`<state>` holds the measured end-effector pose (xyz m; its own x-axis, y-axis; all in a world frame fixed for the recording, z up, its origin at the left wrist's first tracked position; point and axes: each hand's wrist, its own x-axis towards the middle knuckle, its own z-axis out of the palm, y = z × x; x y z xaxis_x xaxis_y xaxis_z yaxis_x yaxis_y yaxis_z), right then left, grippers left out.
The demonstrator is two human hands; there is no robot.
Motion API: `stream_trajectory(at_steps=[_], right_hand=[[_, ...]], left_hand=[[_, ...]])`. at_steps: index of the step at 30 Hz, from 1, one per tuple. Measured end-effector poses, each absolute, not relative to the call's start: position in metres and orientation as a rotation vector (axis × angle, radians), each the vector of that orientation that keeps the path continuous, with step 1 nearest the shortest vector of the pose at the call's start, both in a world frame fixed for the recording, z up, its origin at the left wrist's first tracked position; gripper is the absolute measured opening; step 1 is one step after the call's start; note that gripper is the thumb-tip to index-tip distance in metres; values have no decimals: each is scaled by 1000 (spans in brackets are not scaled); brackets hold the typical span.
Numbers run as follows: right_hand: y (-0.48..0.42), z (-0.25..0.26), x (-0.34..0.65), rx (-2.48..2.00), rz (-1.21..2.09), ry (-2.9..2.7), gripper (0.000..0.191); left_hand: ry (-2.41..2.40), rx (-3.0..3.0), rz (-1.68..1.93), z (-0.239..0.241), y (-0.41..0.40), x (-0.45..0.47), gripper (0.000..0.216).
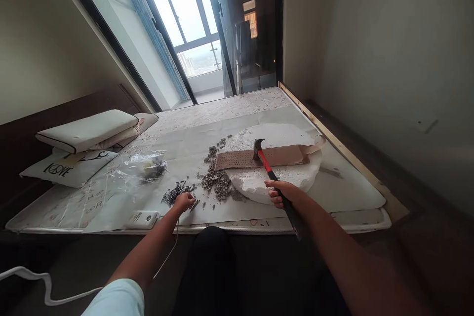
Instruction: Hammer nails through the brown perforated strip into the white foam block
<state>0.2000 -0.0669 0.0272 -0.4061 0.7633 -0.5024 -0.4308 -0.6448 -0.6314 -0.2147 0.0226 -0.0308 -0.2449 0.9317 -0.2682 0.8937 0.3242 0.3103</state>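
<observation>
Cable (22, 270), white, curls at lower left, below the bed's (237, 103) edge. At that edge sits a white device (142, 219); right of it the left hand (184, 201) bends its fingers at a heap of dark nails (175, 192), though whether it grips any I cannot tell. The right hand (283, 192) is wrapped round a hammer (272, 175), its head over a brown perforated strip (237, 158). The strip lies across a round white slab (259, 182), beside grey rubble (222, 185). Farther off stands a window (187, 5).
</observation>
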Motion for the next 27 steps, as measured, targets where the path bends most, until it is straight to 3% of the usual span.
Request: stream_trajectory(at_steps=[9, 13, 17, 22, 27], right_hand=[[-65, 30, 205, -1049, 2148, -525, 17], [-62, 29, 205, -1023, 2145, -527, 13], [-60, 30, 202, -982, 2073, -579, 17], [-60, 36, 201, -973, 1876, -764, 25], [-63, 46, 208, -945, 1780, -862, 32]], left_hand=[[2141, 1429, 336, -13, 28, -205, 13], [1844, 1267, 699, 10, 45, -168, 19], [1532, 1231, 813, 39, 58, -112, 26], [1314, 1412, 832, 56, 70, -43, 36], [1449, 1878, 805, 36, 95, 15, 37]])
